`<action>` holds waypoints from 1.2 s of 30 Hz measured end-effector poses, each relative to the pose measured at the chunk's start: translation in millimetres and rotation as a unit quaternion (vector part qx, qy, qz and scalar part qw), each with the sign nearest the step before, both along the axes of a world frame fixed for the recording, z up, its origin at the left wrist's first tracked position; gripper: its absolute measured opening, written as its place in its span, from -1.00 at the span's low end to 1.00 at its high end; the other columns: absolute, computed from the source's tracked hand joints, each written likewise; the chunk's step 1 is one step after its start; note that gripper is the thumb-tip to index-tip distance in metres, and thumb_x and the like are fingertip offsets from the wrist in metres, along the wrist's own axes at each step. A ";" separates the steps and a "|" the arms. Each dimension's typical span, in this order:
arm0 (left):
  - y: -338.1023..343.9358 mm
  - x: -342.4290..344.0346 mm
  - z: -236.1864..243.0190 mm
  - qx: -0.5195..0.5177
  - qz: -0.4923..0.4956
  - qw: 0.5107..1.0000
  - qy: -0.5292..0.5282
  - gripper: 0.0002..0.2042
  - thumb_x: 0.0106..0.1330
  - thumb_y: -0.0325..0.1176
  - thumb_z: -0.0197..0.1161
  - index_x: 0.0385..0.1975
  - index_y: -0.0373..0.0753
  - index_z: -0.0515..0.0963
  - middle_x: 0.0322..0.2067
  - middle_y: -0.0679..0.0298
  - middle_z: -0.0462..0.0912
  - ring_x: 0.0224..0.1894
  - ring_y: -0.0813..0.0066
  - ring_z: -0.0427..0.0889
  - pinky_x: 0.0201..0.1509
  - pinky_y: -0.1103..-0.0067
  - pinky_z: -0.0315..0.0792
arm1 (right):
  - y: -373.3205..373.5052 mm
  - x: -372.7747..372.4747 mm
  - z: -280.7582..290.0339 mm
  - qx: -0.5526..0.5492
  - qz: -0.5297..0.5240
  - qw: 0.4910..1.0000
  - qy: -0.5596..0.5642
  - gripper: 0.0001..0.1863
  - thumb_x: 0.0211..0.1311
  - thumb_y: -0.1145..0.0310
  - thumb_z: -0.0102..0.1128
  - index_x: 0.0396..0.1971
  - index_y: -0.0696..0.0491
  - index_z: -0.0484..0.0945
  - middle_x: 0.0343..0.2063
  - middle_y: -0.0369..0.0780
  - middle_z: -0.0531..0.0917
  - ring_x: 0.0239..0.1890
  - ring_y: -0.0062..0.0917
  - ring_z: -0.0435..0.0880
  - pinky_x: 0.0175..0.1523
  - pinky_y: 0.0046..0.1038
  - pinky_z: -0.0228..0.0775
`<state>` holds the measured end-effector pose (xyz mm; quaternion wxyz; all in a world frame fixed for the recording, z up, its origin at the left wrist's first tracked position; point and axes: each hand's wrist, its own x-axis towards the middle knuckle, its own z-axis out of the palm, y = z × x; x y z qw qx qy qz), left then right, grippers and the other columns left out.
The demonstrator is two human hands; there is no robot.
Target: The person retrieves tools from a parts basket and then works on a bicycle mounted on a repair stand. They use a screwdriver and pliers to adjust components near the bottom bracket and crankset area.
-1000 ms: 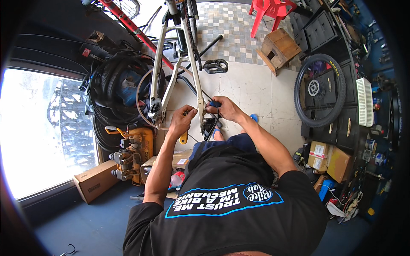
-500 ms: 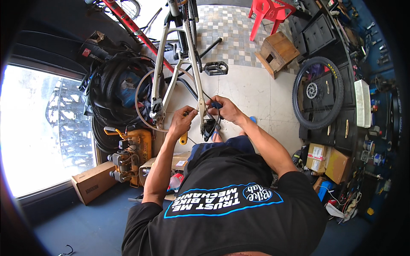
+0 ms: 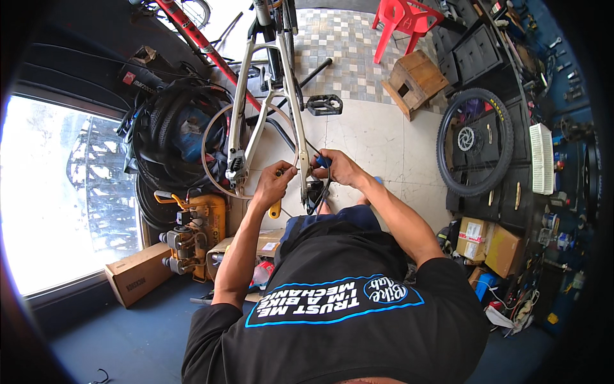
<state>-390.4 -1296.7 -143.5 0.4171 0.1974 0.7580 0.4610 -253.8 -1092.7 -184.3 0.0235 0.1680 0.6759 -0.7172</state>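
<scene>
A pale silver bicycle frame (image 3: pixel 242 102) stands in front of me without wheels, with a black pedal (image 3: pixel 324 104) on its crank. My left hand (image 3: pixel 274 184) pinches a thin cable (image 3: pixel 291 168) beside the frame's stay (image 3: pixel 299 128); a yellow tool handle (image 3: pixel 275 210) pokes out below that hand. My right hand (image 3: pixel 339 169) is closed around a blue-handled tool (image 3: pixel 322 160) on the other side of the same stay. Just under it hangs the black rear derailleur (image 3: pixel 314 194).
A yellow air compressor (image 3: pixel 195 227) and a cardboard box (image 3: pixel 135 276) sit at my left, with tyres (image 3: pixel 169 137) piled behind them. A bicycle wheel (image 3: pixel 474 142) leans on dark drawers at right. A red chair (image 3: pixel 404 22) and a wooden box (image 3: pixel 416 80) stand farther off.
Both hands stay at the same stay of the frame. My left fingers have edged slightly nearer the tube, and the view has shifted a little.
</scene>
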 end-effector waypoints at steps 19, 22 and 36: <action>1.3 -0.9 8.0 -0.013 -0.012 1.000 0.008 -0.70 0.48 -0.17 0.34 -0.17 -0.35 0.65 -0.63 0.44 0.47 -0.62 0.71 0.36 -0.56 0.59 0.25 | -3.6 -2.6 -11.4 -0.102 -0.018 0.995 0.004 -0.83 0.27 0.53 0.46 -0.19 0.11 0.64 -0.40 -0.42 0.62 -0.32 -0.73 0.55 -0.14 -0.61 0.44; -1.4 -1.0 2.6 0.002 -0.010 1.000 0.016 -0.71 0.48 -0.17 0.35 -0.18 -0.34 0.65 -0.63 0.45 0.46 -0.63 0.72 0.36 -0.57 0.60 0.24 | 1.5 -2.7 -3.2 -0.069 0.017 0.995 -0.073 -0.83 0.25 0.43 0.51 -0.26 0.12 0.66 -0.51 -0.45 0.58 -0.46 -0.76 0.44 -0.32 -0.59 0.30; -3.1 -4.9 -6.8 0.021 -0.023 0.999 0.007 -0.73 0.50 -0.16 0.34 -0.18 -0.29 0.64 -0.66 0.43 0.44 -0.68 0.67 0.42 -0.61 0.62 0.29 | -1.5 -0.1 -0.8 -0.066 -0.003 0.998 0.015 -0.67 0.31 0.17 0.51 -0.15 0.10 0.67 -0.44 -0.43 0.64 -0.45 -0.76 0.48 -0.31 -0.65 0.32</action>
